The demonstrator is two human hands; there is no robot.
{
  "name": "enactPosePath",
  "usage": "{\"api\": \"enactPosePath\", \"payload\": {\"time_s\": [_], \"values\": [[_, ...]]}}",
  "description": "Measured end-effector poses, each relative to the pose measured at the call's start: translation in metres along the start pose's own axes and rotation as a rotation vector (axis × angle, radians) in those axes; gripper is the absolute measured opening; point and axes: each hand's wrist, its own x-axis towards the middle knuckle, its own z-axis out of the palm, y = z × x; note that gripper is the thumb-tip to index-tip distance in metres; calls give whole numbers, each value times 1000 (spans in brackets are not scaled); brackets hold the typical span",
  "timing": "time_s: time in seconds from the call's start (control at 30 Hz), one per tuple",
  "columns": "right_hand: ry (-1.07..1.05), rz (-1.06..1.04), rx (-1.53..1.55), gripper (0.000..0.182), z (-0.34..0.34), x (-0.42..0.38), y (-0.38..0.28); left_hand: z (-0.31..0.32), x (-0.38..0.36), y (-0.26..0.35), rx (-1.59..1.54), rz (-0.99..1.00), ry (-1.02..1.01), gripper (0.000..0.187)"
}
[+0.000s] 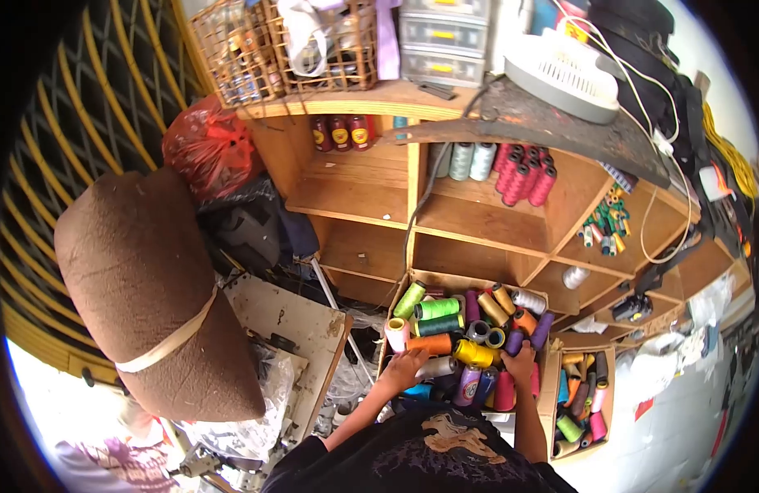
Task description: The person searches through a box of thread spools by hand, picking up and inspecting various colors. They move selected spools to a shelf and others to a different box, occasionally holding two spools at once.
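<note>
A cardboard box [385, 349] full of thread spools in many colours stands in front of me. My left hand [402, 370] lies at its left side, fingers stretched out over the spools, close to an orange spool [430, 344] and a grey spool [436, 367]. On the right side of the box my right hand [521, 364] reaches down, thumb and fingers around the end of a purple spool [515, 340]; its fingertips are partly hidden. Between the hands lie a yellow spool [475, 354] and a purple spool with a label [467, 386].
A smaller box [610, 403] of spools stands to the right. Behind is a wooden shelf [478, 218] with red spools [523, 177] and small bottles [339, 132]. At left are a tied brown roll [149, 296] and a machine table [269, 308]. A cable [420, 197] hangs down the shelf.
</note>
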Motion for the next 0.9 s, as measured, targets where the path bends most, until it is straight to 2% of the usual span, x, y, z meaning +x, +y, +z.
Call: {"api": "enactPosePath", "payload": {"time_s": [0.1, 0.2, 0.4, 0.47, 0.5, 0.6, 0.67, 0.73, 0.8, 0.87, 0.9], "values": [[98, -131, 129, 48, -5, -2, 1, -4, 1, 1, 38, -52, -17, 66], [46, -124, 343, 46, -24, -17, -6, 0, -2, 0, -5, -70, 28, 67], [127, -115, 477, 39, -65, -49, -20, -14, -5, 8, -45, -69, 61, 60], [138, -89, 562, 37, -84, -55, -31, -25, -5, 14, -184, -48, 36, 63], [141, -131, 611, 36, -94, -56, -39, -41, -3, 22, -429, 26, -11, 70], [88, 131, 1125, 37, -106, -59, -50, -72, 4, 57, -945, 178, -148, 69], [-21, 221, 1571, 35, -127, -63, -80, -76, 15, 75, -1023, 229, -188, 74], [-265, 238, 1727, 37, -127, -67, -82, -60, 30, 86, -1199, 253, -122, 76], [-456, 176, 1857, 38, -128, -73, -101, -56, 40, 102, -1416, 333, -80, 69], [-636, 169, 1848, 39, -115, -80, -104, -61, 46, 106, -1523, 428, -85, 61], [-594, 290, 1917, 39, -121, -87, -123, -64, 47, 105, -1523, 485, -119, 58]]}}
